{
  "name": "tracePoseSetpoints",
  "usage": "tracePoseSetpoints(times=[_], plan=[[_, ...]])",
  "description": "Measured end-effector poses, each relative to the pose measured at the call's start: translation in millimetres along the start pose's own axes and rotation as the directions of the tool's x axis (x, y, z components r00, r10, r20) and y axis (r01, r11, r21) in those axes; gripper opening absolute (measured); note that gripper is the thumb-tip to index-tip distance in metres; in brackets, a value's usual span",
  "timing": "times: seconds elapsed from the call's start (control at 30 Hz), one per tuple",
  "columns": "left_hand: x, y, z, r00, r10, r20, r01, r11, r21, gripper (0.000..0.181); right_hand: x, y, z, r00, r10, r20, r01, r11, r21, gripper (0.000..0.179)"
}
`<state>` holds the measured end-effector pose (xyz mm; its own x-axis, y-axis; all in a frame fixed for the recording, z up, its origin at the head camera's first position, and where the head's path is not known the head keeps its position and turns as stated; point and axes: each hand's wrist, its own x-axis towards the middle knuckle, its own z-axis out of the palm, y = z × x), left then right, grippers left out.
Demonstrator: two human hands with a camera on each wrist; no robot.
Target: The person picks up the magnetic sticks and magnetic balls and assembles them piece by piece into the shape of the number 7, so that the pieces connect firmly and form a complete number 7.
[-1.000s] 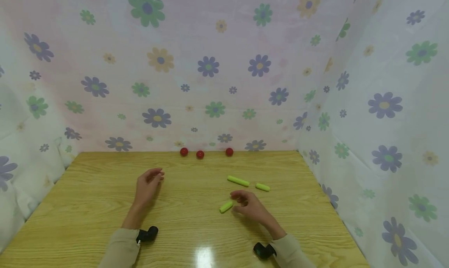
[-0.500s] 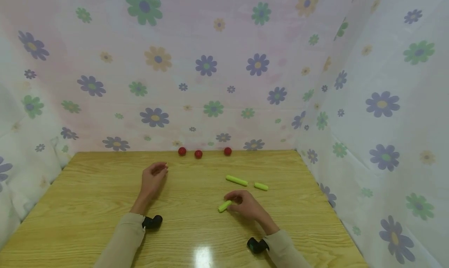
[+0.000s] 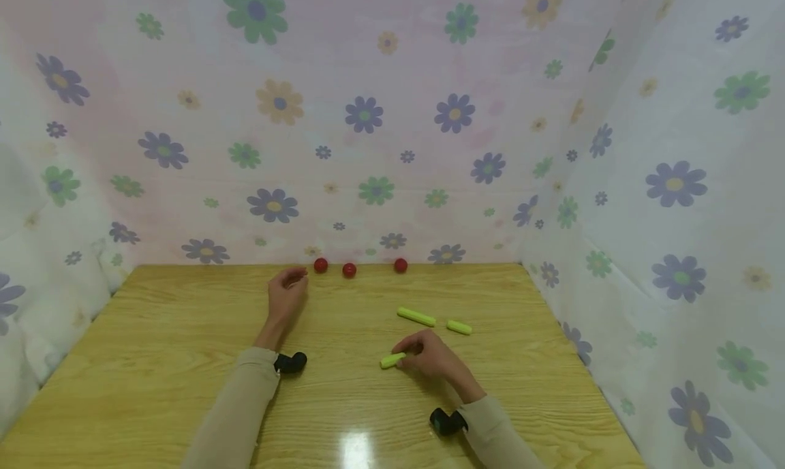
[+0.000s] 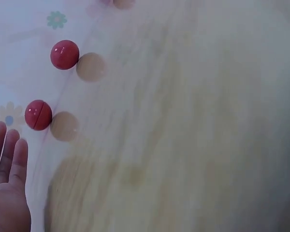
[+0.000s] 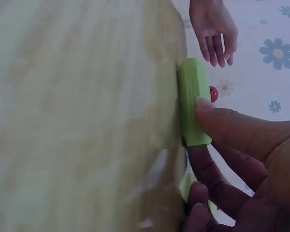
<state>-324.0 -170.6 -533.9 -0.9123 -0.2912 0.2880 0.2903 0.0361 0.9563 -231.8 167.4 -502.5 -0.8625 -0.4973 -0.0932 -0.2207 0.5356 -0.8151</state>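
Note:
A short light-green ribbed stick (image 3: pixel 391 361) lies on the wooden table at the fingertips of my right hand (image 3: pixel 429 356). In the right wrist view, the thumb presses on one end of the green stick (image 5: pixel 193 101), and fingers curl behind that end. My left hand (image 3: pixel 287 297) reaches toward the back edge, just short of the leftmost red ball (image 3: pixel 321 265), and holds nothing. Its fingers (image 4: pixel 19 162) look extended in the left wrist view, beside the nearer red ball (image 4: pixel 38 115), which shows a seam line. A second red ball (image 4: pixel 65 54) sits farther along.
On the right half of the table (image 3: pixel 343 414) lie a longer green stick (image 3: pixel 416 317) and another short green piece (image 3: pixel 459 328). Two more red balls, a middle one (image 3: pixel 349 270) and a right one (image 3: pixel 401 265), rest along the back edge against a flowered curtain (image 3: pixel 319 67).
My left hand has moved forward and right, toward the red balls. My right hand has closed in on the short green stick and taken hold of its end, and the stick has turned slightly.

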Motion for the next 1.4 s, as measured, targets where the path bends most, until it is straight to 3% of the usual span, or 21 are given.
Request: tracePoseSetpoints(times=[0.13,0.3,0.53,0.67,0.77,0.9,1.03,1.1,1.2,1.4], plan=[[3.9,-3.6,10.0,0.999,-0.043,-0.018,0.043,0.998,0.039,0.027,5.3,-0.7,-4.0,0.999,0.041,0.031,-0.04,0.999,-0.026,0.016],[8.5,-5.7,14.8,0.998,-0.061,0.004,0.06,0.995,0.076,0.032,8.1,-3.7,-5.7,0.998,0.036,0.053,-0.035,0.999,-0.021,0.016],[19.8,-4.2,21.4,0.999,0.003,0.048,-0.011,0.988,0.154,0.034,10.2,-0.9,-4.2,0.998,0.029,0.059,-0.028,1.0,-0.011,0.016],[27.2,0.3,23.9,0.989,0.022,0.146,-0.051,0.979,0.198,0.038,10.6,0.4,-4.0,0.998,0.02,0.057,-0.021,1.0,0.001,0.016],[32.7,2.8,25.2,0.965,0.039,0.261,-0.119,0.947,0.298,0.041,10.1,1.1,-4.0,0.998,0.02,0.053,-0.02,1.0,0.005,0.016],[36.6,3.9,25.5,0.924,0.032,0.381,-0.219,0.861,0.459,0.042,9.2,3.0,-3.9,0.999,0.02,0.049,-0.021,1.0,0.012,0.017],[36.3,3.7,22.6,0.893,-0.044,0.448,-0.239,0.797,0.555,0.042,8.9,6.1,-3.8,0.998,0.014,0.058,-0.015,1.0,0.014,0.016],[35.6,3.2,21.0,0.887,-0.061,0.458,-0.24,0.786,0.57,0.042,8.9,7.7,-3.6,0.998,0.01,0.064,-0.011,1.0,0.012,0.016],[33.1,2.8,18.9,0.897,-0.062,0.438,-0.22,0.797,0.563,0.041,8.9,10.1,-3.2,0.997,-0.003,0.072,0.002,1.0,0.009,0.017],[24.2,1.2,15.8,0.932,-0.15,0.329,-0.022,0.885,0.465,0.046,8.0,11.4,-3.6,0.997,-0.032,0.069,0.032,0.999,0.008,0.018]])
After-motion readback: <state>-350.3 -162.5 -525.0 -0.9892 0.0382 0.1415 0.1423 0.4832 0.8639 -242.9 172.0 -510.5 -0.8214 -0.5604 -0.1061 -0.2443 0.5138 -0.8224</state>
